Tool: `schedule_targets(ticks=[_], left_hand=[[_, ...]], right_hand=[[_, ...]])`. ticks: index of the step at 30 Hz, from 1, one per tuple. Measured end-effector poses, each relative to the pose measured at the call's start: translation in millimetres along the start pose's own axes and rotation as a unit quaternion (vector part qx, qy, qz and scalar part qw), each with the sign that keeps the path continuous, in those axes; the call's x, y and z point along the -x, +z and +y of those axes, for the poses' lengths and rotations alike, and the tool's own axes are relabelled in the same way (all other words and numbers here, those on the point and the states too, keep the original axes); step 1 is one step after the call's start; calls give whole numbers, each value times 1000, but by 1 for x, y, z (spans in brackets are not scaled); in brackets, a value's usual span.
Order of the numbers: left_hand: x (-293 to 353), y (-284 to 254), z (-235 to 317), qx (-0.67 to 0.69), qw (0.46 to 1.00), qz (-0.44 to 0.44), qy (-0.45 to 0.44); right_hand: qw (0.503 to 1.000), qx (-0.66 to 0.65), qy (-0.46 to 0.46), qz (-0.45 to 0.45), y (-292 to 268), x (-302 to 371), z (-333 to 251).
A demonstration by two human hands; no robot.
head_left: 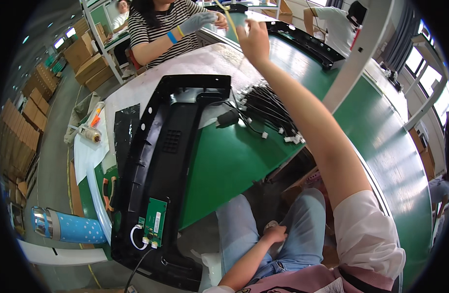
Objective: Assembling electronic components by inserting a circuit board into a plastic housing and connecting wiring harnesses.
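Note:
My right hand (255, 41) is raised at arm's length over the far side of the green bench, fingers bent and partly apart. A yellow strip (230, 20) hangs right beside its fingertips; whether they touch is unclear. My left hand (276, 234) rests in my lap, fingers loosely curled, with nothing visible in it. To the left lies a long black plastic housing (178, 141), its hollow side up. A green circuit board (156, 222) sits in its near end, with a white cable (134, 238) and a black lead plugged in. A black plug-like part (228, 118) lies by its far end.
A bundle of black cables with white connectors (268, 105) lies right of the housing. On the left are orange-handled pliers (108, 193) and a blue dotted flask (73, 227). A co-worker's gloved hand (197, 23) is across the bench. A white post (356, 63) stands right.

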State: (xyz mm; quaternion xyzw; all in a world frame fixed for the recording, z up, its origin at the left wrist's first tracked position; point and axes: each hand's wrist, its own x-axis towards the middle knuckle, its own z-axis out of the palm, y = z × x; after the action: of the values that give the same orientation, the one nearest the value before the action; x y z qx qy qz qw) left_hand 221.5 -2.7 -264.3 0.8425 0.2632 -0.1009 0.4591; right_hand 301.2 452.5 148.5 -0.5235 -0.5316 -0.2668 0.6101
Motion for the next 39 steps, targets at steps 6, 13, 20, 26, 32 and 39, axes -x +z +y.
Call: schedule_targets(ticks=[6, 13, 20, 26, 32, 39], left_hand=[[-3, -11, 4, 52, 999, -6, 13], [-7, -18, -1, 113, 993, 23, -14], [16, -42, 2, 131, 986, 99, -12], [74, -87, 57, 208, 959, 124, 150], [158, -193, 181, 209, 800, 414, 380], [151, -278, 216, 136, 658, 682, 288]], right_hand=[[994, 91, -13, -66, 53, -82, -58], [974, 91, -81, -191, 72, -87, -14], [915, 72, 27, -397, -8, -15, 30], [843, -181, 165, -479, -151, -20, -36], [742, -374, 241, -501, -255, -17, -92], [668, -472, 284, -500, -313, 4, -129]])
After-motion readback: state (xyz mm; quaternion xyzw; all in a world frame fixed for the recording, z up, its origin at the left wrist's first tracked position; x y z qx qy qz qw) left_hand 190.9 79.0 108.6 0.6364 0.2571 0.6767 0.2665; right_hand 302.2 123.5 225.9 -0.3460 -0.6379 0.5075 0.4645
